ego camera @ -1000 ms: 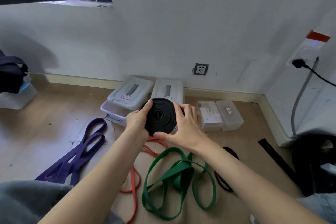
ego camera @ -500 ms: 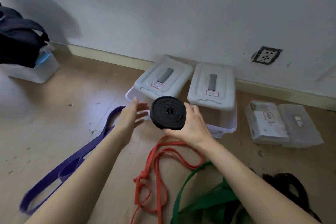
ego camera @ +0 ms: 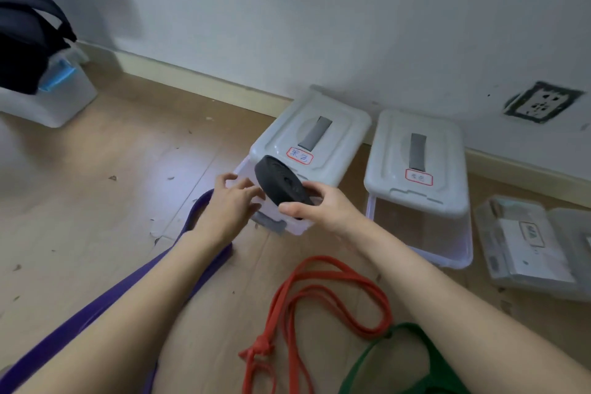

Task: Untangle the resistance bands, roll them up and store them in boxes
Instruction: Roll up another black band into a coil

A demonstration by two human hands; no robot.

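Head view, looking down at a wooden floor (ego camera: 96, 201) along a white wall (ego camera: 319, 9). Centre of frame: the right hand (ego camera: 323, 206) grips a rolled black resistance band (ego camera: 281, 184), thumb along the near edge and fingers curled round the far side; the roll is tilted, its flat face turned up and to the right. The roll is held just in front of the near end of the left storage box (ego camera: 307, 150), a translucent tub with a grey-white lid bearing a dark handle strip and a red-bordered label. The left hand (ego camera: 235, 198) is held with fingers spread and relaxed, holding nothing, at the near left corner of that box; whether the fingertips touch the box wall cannot be told.

Right of centre: a second storage box (ego camera: 419, 169) of the same type, lid on and with its own red-bordered label, stands just beside the first. Right edge: two small clear plastic cases (ego camera: 527, 243) lie side by side on the floor. Upper right: a wall socket (ego camera: 540, 102) in a dark frame.

Lower left, partly under the left forearm: a purple resistance band (ego camera: 105, 294) lies on the floor. Lower centre: a red resistance band (ego camera: 307, 301) lies in loose loops with a knot near its lower end. Bottom right: part of a green resistance band (ego camera: 403, 358). Upper left: a dark bag (ego camera: 25, 41) rests on a white container (ego camera: 54, 99).
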